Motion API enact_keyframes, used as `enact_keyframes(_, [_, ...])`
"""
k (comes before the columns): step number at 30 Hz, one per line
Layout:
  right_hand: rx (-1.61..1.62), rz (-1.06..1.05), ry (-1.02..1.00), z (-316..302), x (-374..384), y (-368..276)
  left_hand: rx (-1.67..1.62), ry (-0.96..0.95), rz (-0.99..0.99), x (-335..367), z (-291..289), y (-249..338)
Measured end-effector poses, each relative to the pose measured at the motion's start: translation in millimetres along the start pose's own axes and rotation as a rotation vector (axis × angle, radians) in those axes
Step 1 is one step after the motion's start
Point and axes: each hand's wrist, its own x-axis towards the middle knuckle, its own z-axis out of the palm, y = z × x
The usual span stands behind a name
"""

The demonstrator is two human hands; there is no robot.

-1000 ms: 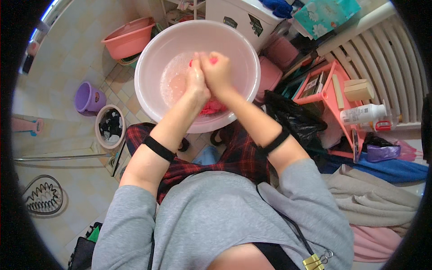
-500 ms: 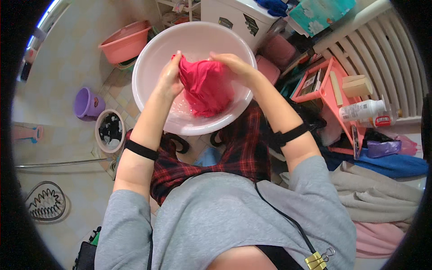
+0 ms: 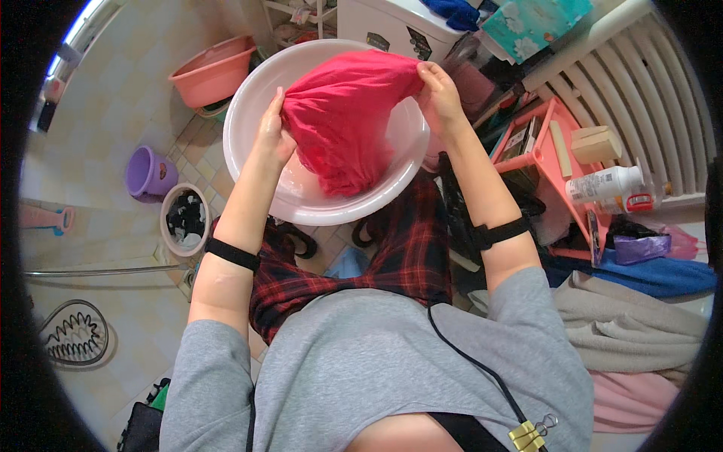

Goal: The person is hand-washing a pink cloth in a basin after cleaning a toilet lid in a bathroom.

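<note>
A wet red cloth (image 3: 343,124) hangs spread out over a large white basin (image 3: 256,105) on the floor in front of me. My left hand (image 3: 273,134) grips the cloth's left edge. My right hand (image 3: 437,94) grips its upper right corner, held higher and farther out. The cloth's lower end droops down into the basin. Both my wrists wear black bands.
A pink basin (image 3: 215,71) and a purple cup (image 3: 151,172) stand on the tiled floor at left, with a small bin (image 3: 184,218) nearby. A pink rack (image 3: 546,162) with a white bottle (image 3: 606,183) and folded towels (image 3: 633,324) crowd the right.
My hands were pressed together rubbing the cloth in the basin. They have since lifted it and pulled apart, stretching the red cloth wide above the basin.
</note>
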Motion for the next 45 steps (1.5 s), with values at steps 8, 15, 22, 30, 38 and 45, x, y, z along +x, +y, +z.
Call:
enact_keyframes(8, [-0.044, -0.017, 0.028, 42, -15, 24, -0.538, -0.387, -0.039, -15, 12, -23])
enact_keyframes(15, [-1.141, -0.604, -0.231, 132, -103, 75, 0.044, -0.088, -0.197, -19, 13, -43])
enact_keyframes(22, [-0.929, -0.405, 0.294, 143, -60, 93, -0.119, -0.524, -0.064, 25, -37, -66])
enact_keyframes(30, [-0.813, -0.201, 0.184, 157, -73, 70, 0.036, -0.248, -0.006, 22, -51, -67])
enact_keyframes(38, [-0.499, -0.465, 0.109, 120, -59, 84, -0.147, 0.056, -0.073, 10, 26, -38])
enact_keyframes(45, [-0.698, -0.393, -0.252, 52, -16, 48, 0.189, -0.225, 0.115, -16, 21, -17])
